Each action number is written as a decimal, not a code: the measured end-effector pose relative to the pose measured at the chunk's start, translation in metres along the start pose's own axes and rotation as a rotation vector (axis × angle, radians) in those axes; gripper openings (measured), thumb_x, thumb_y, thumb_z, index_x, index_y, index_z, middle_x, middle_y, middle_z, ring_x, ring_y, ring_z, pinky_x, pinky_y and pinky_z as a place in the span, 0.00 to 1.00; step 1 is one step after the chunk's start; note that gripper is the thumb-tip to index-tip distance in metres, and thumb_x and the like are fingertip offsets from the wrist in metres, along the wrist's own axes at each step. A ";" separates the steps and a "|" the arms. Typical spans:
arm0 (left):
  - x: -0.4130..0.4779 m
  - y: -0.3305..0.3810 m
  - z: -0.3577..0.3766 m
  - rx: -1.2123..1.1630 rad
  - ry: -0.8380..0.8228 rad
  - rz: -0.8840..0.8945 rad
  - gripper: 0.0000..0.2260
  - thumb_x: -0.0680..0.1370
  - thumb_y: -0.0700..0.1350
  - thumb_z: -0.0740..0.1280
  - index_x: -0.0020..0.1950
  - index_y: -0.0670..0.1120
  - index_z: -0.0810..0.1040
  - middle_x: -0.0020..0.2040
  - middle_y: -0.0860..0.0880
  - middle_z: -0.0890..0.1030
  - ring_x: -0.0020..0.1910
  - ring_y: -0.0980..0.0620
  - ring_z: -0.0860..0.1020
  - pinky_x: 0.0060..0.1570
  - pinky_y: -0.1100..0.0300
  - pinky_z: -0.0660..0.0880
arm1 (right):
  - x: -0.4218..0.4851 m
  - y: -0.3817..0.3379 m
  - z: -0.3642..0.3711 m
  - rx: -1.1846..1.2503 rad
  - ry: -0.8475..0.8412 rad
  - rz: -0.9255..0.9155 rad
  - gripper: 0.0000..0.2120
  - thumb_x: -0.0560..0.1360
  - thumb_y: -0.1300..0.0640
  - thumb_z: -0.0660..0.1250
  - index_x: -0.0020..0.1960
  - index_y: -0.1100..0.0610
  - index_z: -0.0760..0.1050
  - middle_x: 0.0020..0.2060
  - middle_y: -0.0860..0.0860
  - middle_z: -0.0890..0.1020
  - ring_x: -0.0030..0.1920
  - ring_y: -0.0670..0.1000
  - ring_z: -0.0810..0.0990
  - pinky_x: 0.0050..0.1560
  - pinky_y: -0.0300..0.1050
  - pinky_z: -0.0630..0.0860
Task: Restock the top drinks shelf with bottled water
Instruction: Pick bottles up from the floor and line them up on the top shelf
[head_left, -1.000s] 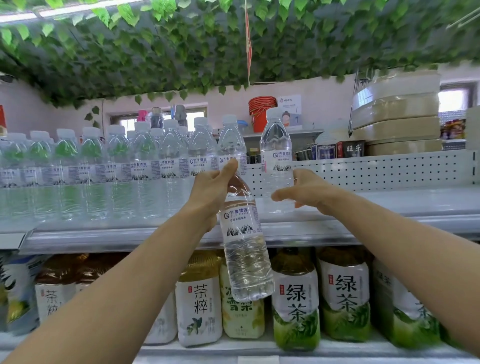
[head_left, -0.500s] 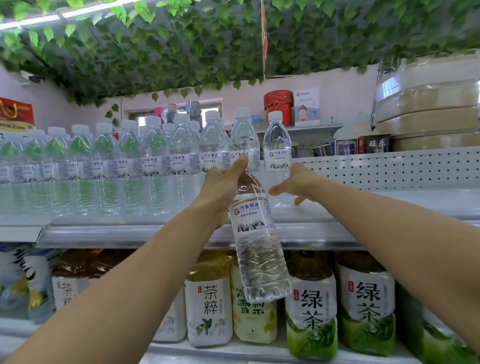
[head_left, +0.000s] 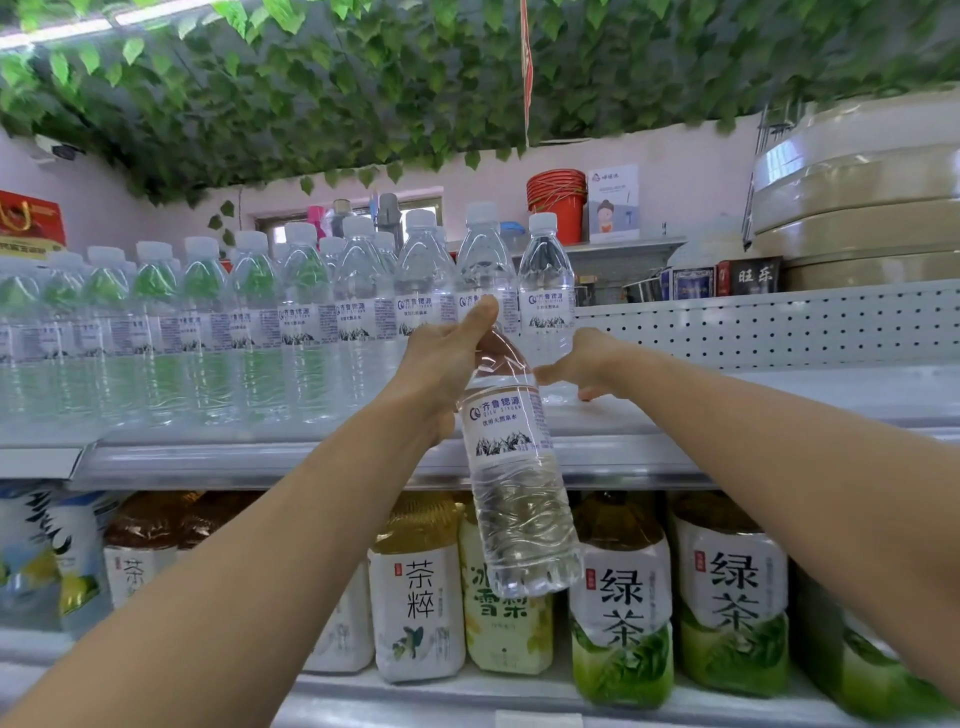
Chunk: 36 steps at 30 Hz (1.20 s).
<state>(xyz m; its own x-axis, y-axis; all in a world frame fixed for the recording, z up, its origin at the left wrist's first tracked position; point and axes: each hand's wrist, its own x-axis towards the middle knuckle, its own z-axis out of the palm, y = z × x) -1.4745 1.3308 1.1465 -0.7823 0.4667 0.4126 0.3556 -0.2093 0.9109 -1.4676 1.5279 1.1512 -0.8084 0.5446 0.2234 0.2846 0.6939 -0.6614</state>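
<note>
A clear water bottle with a white label hangs tilted in front of the top shelf's edge. My left hand grips it by the neck, hiding its cap. The top shelf carries a long row of water bottles from the left to the middle. The last standing bottle ends that row. My right hand lies low beside its base with relaxed fingers, holding nothing. I cannot tell whether it touches the bottle.
Bare shelf surface stretches right of the last bottle, backed by a perforated white panel. Tea bottles fill the lower shelf. Behind the panel stand stacked round containers and a red bucket. Leafy vines hang overhead.
My right hand has slid down from the standing bottle's body to the shelf by its base. My left hand still holds the hanging bottle. The view has shifted slightly.
</note>
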 end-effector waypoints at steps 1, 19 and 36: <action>-0.001 0.002 -0.001 0.008 -0.003 0.010 0.22 0.80 0.56 0.64 0.31 0.44 0.79 0.34 0.48 0.84 0.39 0.50 0.79 0.47 0.51 0.75 | -0.009 0.000 -0.002 -0.016 0.015 0.006 0.34 0.74 0.46 0.73 0.72 0.61 0.65 0.64 0.54 0.75 0.51 0.55 0.80 0.55 0.53 0.77; 0.025 0.089 0.009 0.263 0.068 0.463 0.18 0.83 0.56 0.56 0.57 0.43 0.75 0.50 0.48 0.79 0.47 0.52 0.75 0.51 0.50 0.76 | -0.124 -0.035 -0.039 0.369 0.042 -0.551 0.12 0.72 0.46 0.74 0.52 0.47 0.78 0.42 0.43 0.85 0.37 0.39 0.83 0.33 0.30 0.75; 0.087 0.046 -0.008 1.350 0.107 0.636 0.32 0.79 0.62 0.63 0.79 0.55 0.56 0.72 0.38 0.70 0.78 0.43 0.55 0.77 0.46 0.40 | -0.065 0.003 -0.025 0.302 0.078 -0.300 0.17 0.70 0.51 0.78 0.53 0.48 0.73 0.48 0.44 0.80 0.50 0.45 0.78 0.55 0.41 0.72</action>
<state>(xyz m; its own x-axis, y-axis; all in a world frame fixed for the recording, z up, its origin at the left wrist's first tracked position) -1.5300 1.3551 1.2238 -0.3303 0.5294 0.7814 0.7878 0.6106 -0.0807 -1.4010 1.5062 1.1525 -0.7876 0.3818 0.4837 -0.1298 0.6645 -0.7359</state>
